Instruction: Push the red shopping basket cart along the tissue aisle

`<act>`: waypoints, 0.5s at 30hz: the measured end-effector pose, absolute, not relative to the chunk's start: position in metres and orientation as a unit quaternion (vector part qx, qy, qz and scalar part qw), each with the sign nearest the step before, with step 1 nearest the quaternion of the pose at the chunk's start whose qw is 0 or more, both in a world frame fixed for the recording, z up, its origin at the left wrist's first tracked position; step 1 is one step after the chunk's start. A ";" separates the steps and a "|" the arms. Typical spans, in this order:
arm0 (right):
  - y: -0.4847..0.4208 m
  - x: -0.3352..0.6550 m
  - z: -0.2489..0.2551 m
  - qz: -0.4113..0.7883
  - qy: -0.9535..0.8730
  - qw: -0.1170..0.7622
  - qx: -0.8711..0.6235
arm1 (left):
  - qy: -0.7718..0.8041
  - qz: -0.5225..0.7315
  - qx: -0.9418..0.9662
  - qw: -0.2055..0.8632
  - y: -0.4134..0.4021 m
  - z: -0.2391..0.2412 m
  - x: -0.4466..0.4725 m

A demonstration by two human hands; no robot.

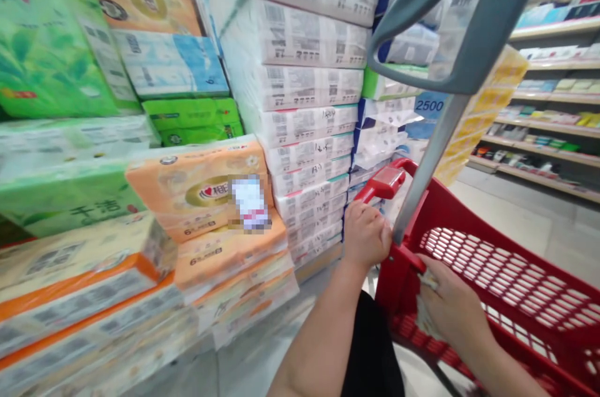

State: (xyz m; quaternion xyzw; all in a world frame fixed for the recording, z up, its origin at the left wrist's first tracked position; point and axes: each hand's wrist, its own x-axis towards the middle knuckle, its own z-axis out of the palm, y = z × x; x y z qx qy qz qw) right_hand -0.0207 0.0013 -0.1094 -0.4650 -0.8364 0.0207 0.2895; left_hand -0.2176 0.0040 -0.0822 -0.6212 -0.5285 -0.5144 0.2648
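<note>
My left hand (365, 236) is closed round the near rim of a red plastic shopping basket (506, 284), next to its folded red handle (385, 182). My right hand (452, 306) rests on the same rim just to the right, fingers curled over something pale and crumpled that I cannot make out. A grey pull handle (462, 40) rises from the basket on a metal bar, right above both hands. The basket's slotted wall faces me; nothing shows inside it.
Tall stacks of wrapped tissue packs (300, 109) stand close on the left: orange packs (201, 190) low, green ones (56, 40) higher up. A blue price sign reading 2500 (429, 104) hangs behind the handle. Store shelves (553, 109) line the right, with bare floor (515, 216) in front.
</note>
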 end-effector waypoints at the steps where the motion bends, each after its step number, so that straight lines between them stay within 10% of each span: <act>1: 0.002 -0.028 -0.109 0.022 -0.843 0.283 -0.457 | -0.528 -0.525 -0.612 0.268 0.005 -0.083 -0.224; 15: 0.012 -0.054 -0.124 0.011 -0.890 0.306 -0.339 | -0.547 -0.543 -0.563 0.298 0.002 -0.084 -0.265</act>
